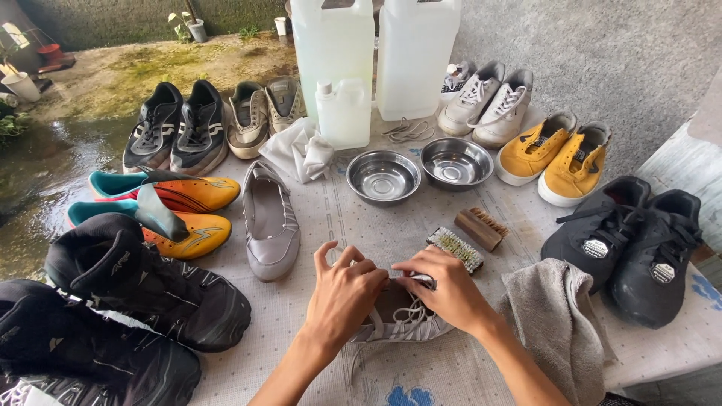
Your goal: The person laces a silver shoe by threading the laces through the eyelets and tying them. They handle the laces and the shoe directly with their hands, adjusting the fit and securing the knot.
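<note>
Two hands meet over one grey laced shoe [402,319] at the near middle of the table [451,368], its long axis running left to right; which end is the toe I cannot tell. Left hand [344,292] curls over the shoe's opening, fingers bent, gripping it. Right hand [445,287] pinches the tongue near the laces. Just beyond the right hand lies a scrub brush [456,249], a wooden brush [480,227] behind it. Grey towel [555,323] sits right; a flat grey shoe [271,222] left; two steel bowls [383,177] farther off.
</note>
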